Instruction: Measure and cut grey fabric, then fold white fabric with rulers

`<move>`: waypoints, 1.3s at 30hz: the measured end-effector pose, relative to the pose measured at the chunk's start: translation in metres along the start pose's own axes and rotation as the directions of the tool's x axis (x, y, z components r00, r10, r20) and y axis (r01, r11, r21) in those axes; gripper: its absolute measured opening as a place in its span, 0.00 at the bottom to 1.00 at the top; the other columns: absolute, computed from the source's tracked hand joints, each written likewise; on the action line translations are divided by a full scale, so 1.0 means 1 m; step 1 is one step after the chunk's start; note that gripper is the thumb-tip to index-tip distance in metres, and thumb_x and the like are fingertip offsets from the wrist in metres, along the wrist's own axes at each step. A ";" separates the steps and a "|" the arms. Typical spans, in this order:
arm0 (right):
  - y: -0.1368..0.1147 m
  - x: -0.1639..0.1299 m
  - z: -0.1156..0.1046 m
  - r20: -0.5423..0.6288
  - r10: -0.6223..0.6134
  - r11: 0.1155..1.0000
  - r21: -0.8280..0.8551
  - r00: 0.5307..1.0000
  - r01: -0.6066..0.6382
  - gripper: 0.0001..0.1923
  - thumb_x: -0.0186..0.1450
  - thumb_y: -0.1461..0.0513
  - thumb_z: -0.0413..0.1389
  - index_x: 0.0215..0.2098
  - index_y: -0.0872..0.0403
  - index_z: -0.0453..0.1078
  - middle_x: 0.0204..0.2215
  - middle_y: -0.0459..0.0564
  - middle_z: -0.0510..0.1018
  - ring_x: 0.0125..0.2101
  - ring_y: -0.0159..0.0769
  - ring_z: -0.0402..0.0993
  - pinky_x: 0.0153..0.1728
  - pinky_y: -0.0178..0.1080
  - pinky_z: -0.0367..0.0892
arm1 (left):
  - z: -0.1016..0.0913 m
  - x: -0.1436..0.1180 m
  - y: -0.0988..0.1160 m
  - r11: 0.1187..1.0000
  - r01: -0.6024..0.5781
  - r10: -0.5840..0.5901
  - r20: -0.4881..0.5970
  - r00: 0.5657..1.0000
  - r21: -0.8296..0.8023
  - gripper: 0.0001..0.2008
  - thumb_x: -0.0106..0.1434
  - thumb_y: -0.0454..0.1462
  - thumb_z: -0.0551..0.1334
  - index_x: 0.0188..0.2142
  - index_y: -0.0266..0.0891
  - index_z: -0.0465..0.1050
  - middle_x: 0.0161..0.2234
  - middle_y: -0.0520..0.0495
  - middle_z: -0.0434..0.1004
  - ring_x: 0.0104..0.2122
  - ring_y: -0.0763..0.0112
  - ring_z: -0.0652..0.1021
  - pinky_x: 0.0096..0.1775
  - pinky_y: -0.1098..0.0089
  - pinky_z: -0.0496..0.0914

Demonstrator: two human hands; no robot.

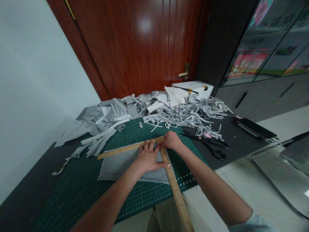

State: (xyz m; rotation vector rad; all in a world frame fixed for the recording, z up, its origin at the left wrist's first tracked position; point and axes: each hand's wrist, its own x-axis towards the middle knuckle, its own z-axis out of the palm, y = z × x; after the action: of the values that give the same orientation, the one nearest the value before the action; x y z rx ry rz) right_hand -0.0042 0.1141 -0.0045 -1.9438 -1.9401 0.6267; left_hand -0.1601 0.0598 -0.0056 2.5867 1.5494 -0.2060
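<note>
A folded piece of grey fabric (116,167) lies on the green cutting mat (142,196), with an L-shaped wooden ruler (175,183) along its far and right edges. My left hand (149,158) is spread open over the fabric, fingertips on the far arm of the ruler and thumb on the near arm. At the ruler's outer corner my right hand (172,140) is closed, fingertips pinched together. Whatever sits between those fingertips is hidden. The ruler's near arm sticks out past the table's front edge.
Grey and white fabric scraps (166,109) are heaped along the back. Black-handled scissors (212,148) lie right of the mat. A white box (205,91) stands behind the heap, and a black phone-like device (257,128) rests at the table's right edge. A wooden door (137,48) rises behind.
</note>
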 end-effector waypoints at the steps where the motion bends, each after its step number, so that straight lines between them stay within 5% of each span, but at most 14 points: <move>1: 0.000 -0.001 0.000 -0.001 -0.007 1.000 -0.003 1.000 0.007 0.03 0.54 0.66 0.60 0.24 0.55 0.77 0.22 0.50 0.80 0.31 0.38 0.79 0.32 0.30 0.69 | -0.001 0.000 0.000 1.000 0.001 -0.001 0.004 1.000 0.001 0.52 0.51 0.69 0.48 0.66 0.40 0.47 0.66 0.32 0.44 0.63 0.35 0.45 0.55 0.41 0.50; 8: 0.005 0.000 0.001 -0.027 -0.045 0.999 0.001 0.999 0.045 0.06 0.55 0.67 0.57 0.27 0.55 0.78 0.27 0.52 0.82 0.35 0.39 0.79 0.36 0.32 0.69 | -0.002 0.000 0.001 1.000 0.020 -0.020 0.034 0.999 0.003 0.53 0.51 0.69 0.48 0.66 0.40 0.45 0.66 0.32 0.41 0.63 0.35 0.43 0.56 0.40 0.47; 27: 0.007 0.009 0.003 0.079 0.017 0.992 0.126 0.997 -0.027 0.02 0.54 0.67 0.60 0.25 0.57 0.75 0.20 0.48 0.80 0.19 0.32 0.76 0.22 0.29 0.70 | -0.005 -0.001 0.002 1.000 0.018 -0.017 0.040 0.999 -0.016 0.53 0.51 0.69 0.50 0.66 0.41 0.45 0.66 0.32 0.41 0.63 0.35 0.43 0.56 0.40 0.47; 39: 0.011 0.008 0.008 0.085 0.049 0.970 0.235 0.995 -0.068 0.02 0.54 0.68 0.60 0.27 0.57 0.75 0.22 0.48 0.80 0.19 0.31 0.76 0.18 0.27 0.69 | -0.005 -0.001 0.002 1.000 0.020 -0.020 0.040 0.999 -0.002 0.53 0.50 0.69 0.50 0.66 0.42 0.45 0.66 0.33 0.41 0.63 0.35 0.44 0.56 0.40 0.48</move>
State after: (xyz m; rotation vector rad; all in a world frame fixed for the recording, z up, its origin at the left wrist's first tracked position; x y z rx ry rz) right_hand 0.0008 0.1213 -0.0172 -1.8571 -1.7638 0.9195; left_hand -0.1581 0.0587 -0.0005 2.5501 1.5615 -0.2554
